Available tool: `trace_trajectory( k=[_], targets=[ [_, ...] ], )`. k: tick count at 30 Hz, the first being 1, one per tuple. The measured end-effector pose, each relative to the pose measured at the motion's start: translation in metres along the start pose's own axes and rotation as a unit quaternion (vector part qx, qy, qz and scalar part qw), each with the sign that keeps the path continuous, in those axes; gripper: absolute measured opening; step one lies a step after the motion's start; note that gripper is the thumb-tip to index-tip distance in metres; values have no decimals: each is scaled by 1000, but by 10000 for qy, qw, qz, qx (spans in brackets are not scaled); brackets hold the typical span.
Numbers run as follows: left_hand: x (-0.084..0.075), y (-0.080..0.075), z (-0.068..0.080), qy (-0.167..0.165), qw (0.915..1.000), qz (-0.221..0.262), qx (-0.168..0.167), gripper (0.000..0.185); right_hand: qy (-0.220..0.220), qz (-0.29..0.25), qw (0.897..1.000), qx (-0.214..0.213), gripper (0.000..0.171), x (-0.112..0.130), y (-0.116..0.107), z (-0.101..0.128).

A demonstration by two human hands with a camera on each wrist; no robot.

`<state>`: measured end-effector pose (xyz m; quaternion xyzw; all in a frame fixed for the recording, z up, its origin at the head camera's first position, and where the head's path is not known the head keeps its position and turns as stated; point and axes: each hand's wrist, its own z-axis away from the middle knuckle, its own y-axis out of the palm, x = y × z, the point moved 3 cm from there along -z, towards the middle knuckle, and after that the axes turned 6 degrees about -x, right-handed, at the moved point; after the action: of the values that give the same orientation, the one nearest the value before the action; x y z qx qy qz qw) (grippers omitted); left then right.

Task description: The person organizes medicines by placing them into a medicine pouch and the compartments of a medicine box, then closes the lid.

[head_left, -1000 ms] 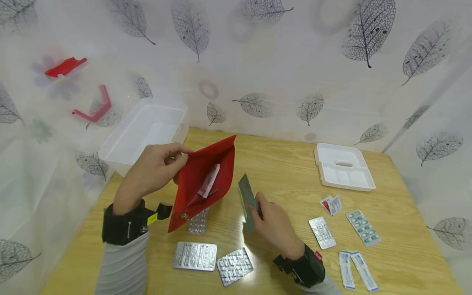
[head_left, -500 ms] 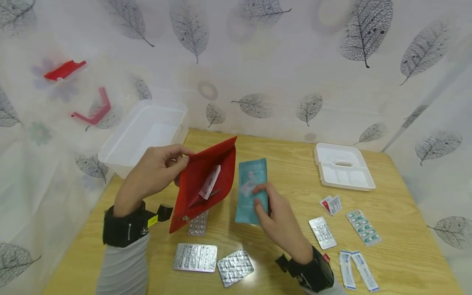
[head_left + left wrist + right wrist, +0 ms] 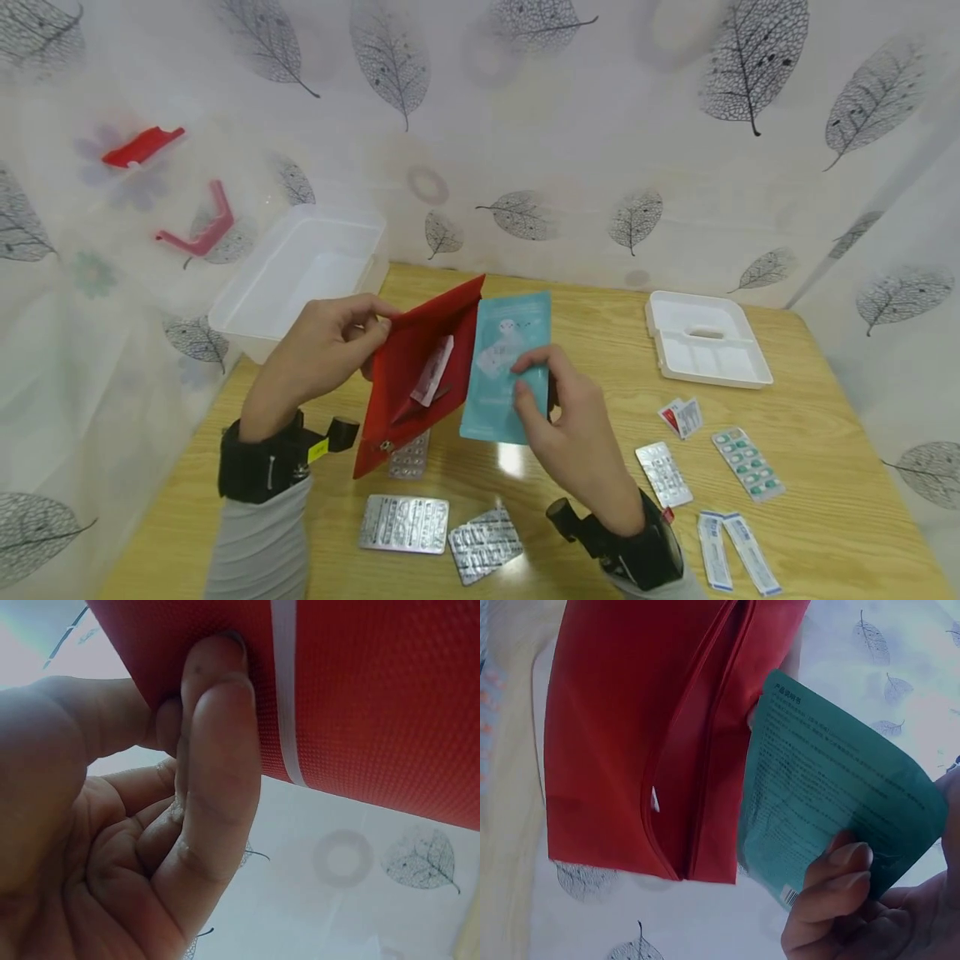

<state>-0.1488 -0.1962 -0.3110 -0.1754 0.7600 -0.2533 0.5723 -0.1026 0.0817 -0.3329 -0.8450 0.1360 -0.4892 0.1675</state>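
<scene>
My left hand (image 3: 330, 337) pinches the top edge of an open red zip pouch (image 3: 416, 379) and holds it up above the wooden table (image 3: 585, 325); the left wrist view shows fingers (image 3: 214, 757) pressed on the red fabric (image 3: 375, 697). A white slip (image 3: 433, 371) sits inside the pouch. My right hand (image 3: 558, 412) grips a teal flat packet (image 3: 504, 358) right beside the pouch's open side; in the right wrist view the packet (image 3: 832, 795) touches the pouch (image 3: 645, 735) near its zip.
Silver blister packs (image 3: 405, 523) (image 3: 486, 542) (image 3: 663, 473) lie on the table, one (image 3: 409, 457) under the pouch. A green-dotted blister (image 3: 747, 463), small sachets (image 3: 679, 415) and blue strips (image 3: 735, 550) lie at the right. A white lidded tray (image 3: 708, 340) stands back right, a clear box (image 3: 300, 267) back left.
My right hand lifted the teal packet from the table, turned its face toward me and brought it up against the red pouch's opening. The left hand held the pouch still.
</scene>
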Motion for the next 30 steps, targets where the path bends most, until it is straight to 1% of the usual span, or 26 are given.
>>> trace_trajectory(
  k=[3, 7, 9, 11, 14, 17, 22, 30],
  targets=[
    [-1, 2, 0, 0, 10000, 34, 43, 23, 228, -205, 9992, 259, 17, -1, 5, -2],
    [-2, 5, 0, 28, 9999, 29, 125, 23, 640, -423, 9948, 677, 19, -4, 15, -3],
    [-2, 6, -1, 60, 9999, 24, 142, 22, 725, -464, 9926, 858, 21, -5, 19, -3],
    [-3, 7, -1, 99, 9998, 32, 152, 21, 716, -422, 9912, 1035, 22, -6, 23, -4],
    [-4, 7, -1, 173, 9997, 53, 166, 21, 574, -347, 9897, 1268, 23, -5, 30, -5],
    [-6, 9, 0, 219, 9996, 52, 198, 21, 471, -329, 9883, 1414, 25, -3, 39, -7],
    [-7, 11, 1, 258, 9994, 51, 244, 21, 526, -454, 9847, 1598, 26, -3, 48, -8],
    [-9, 12, -1, 340, 9990, 62, 299, 22, 585, -561, 9776, 1943, 30, -6, 53, -8]
  ],
)
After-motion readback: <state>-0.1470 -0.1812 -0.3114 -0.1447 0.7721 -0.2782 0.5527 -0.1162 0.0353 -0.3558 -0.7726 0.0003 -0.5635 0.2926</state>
